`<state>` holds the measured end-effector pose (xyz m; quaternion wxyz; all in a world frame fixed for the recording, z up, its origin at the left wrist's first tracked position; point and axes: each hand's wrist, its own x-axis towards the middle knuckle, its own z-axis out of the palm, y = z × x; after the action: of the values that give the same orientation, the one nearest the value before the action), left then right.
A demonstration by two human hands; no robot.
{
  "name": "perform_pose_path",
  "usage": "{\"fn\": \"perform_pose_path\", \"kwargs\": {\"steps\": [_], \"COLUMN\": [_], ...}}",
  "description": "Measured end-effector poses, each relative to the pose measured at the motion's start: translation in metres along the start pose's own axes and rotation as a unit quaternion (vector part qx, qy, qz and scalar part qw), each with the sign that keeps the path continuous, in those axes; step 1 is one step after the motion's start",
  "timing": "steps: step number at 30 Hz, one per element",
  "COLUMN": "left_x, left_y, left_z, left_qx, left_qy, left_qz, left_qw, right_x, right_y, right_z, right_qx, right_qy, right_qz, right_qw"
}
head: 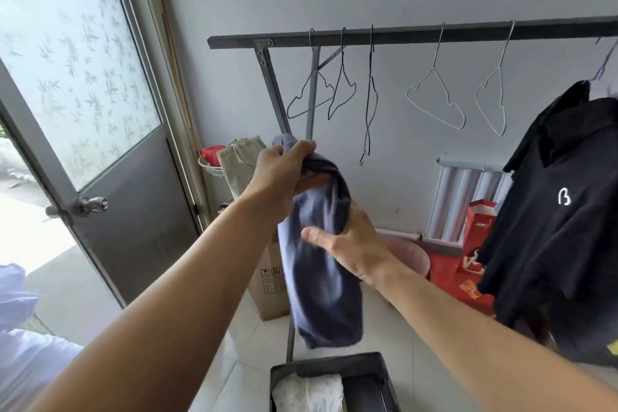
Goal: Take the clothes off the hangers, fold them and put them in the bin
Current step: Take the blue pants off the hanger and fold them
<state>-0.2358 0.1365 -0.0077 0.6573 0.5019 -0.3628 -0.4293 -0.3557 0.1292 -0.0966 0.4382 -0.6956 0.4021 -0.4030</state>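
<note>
Rack rail [434,33] spans the wall, five bare wire hangers on it; black polo [548,197] hangs at right, not yet taken. Blue garment [321,294] held mid-air, doubled lengthwise, likely being folded. Left hand [284,174] grip clamped on its top; right hand [351,244] grip closed round its middle. Bin [378,375] directly below on the floor, white folded piece [307,391] already inside

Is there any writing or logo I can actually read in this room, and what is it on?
"B": a white letter on the chest of the black shirt hanging on the rack.
Red bag: white lettering, too blurred to read.
Cardboard box: printed handling symbols and small text, too small to read.
</note>
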Motion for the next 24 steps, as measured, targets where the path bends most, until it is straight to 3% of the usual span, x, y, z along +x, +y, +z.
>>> {"fn": "perform_pose_path", "kwargs": {"steps": [3, 5, 7, 9, 11, 12, 16, 21, 24], "left_x": [0.001, 0.002, -0.001, -0.009, -0.016, -0.019, -0.010, -0.006, -0.003], "left_y": [-0.001, -0.009, -0.025, -0.048, -0.066, -0.070, -0.072, -0.066, -0.064], "left_z": [-0.010, -0.027, -0.046, -0.059, -0.063, -0.064, -0.066, -0.063, -0.065], "left_qx": [0.060, 0.161, 0.171, 0.132, 0.040, -0.016, -0.083, 0.052, 0.125], "left_qy": [-0.041, 0.005, 0.031, -0.033, -0.072, -0.078, -0.043, -0.015, -0.042], "left_qz": [0.056, 0.094, 0.043, -0.059, -0.147, -0.152, -0.044, 0.032, 0.030], "left_qw": [0.996, 0.982, 0.984, 0.989, 0.986, 0.985, 0.995, 0.998, 0.991], "right_x": [0.004, 0.008, 0.014, 0.019, 0.023, 0.024, 0.026, 0.037, 0.036], "right_y": [-0.007, -0.014, -0.020, -0.024, -0.026, -0.026, -0.023, -0.003, 0.002], "right_z": [0.001, -0.008, -0.017, -0.021, -0.023, -0.024, -0.026, -0.014, -0.018], "right_qx": [0.075, 0.128, 0.190, 0.259, 0.292, 0.305, 0.321, 0.215, 0.213], "right_qy": [0.057, 0.048, 0.038, 0.034, 0.029, 0.019, -0.018, 0.108, 0.057], "right_qz": [0.033, 0.061, 0.093, 0.135, 0.177, 0.200, 0.249, 0.228, 0.181], "right_qw": [0.995, 0.989, 0.977, 0.956, 0.939, 0.931, 0.914, 0.943, 0.959]}}
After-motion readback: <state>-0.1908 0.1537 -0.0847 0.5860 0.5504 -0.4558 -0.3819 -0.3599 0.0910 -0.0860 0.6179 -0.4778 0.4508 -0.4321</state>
